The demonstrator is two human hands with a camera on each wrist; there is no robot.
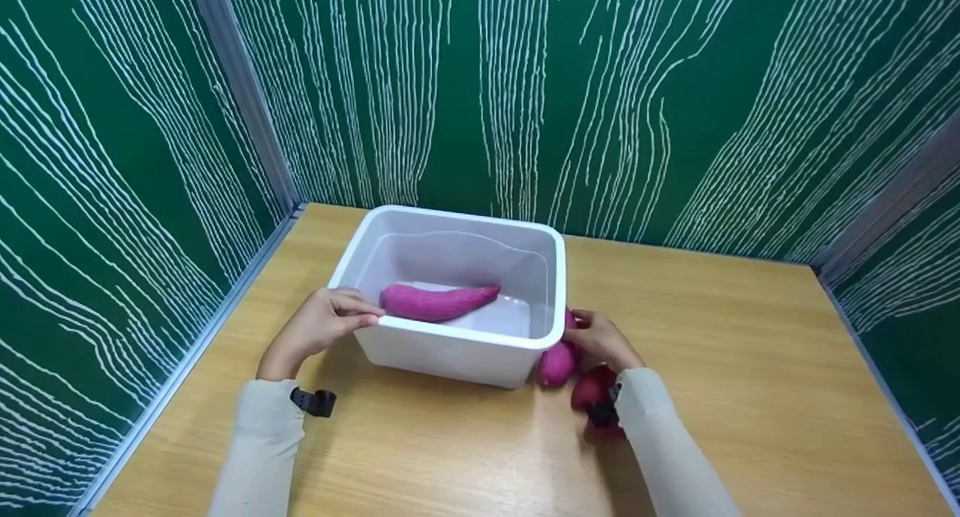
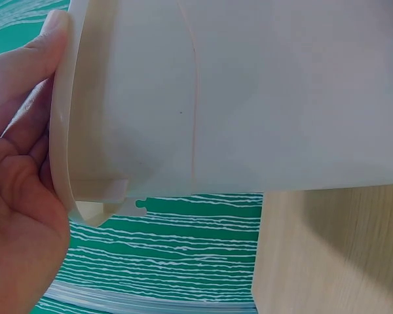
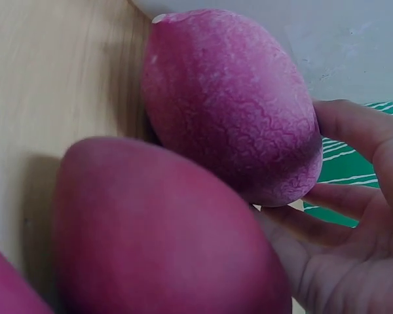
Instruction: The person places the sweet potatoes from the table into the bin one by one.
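A white plastic bin (image 1: 442, 348) stands on the table with one long pink-purple vegetable (image 1: 435, 303), shaped like a sweet potato, lying inside. My left hand (image 1: 328, 322) pinches its rim at the front left corner, with the thumb on the near side. At the bin's right wall, my right hand (image 1: 600, 341) has thumb and fingers around the far end of a wrinkled pink vegetable (image 3: 232, 104). This vegetable lies right beside the bin, and the fingertips are hidden behind it. Under my right wrist is a smooth red-pink rounded piece (image 3: 164, 229), close to the camera.
The wooden table (image 1: 720, 337) extends on both sides of the bin. Green panels with white wavy lines (image 1: 461, 89) enclose its back and sides. At the lower left of the right wrist view, another pink piece (image 3: 10, 284) shows at the edge.
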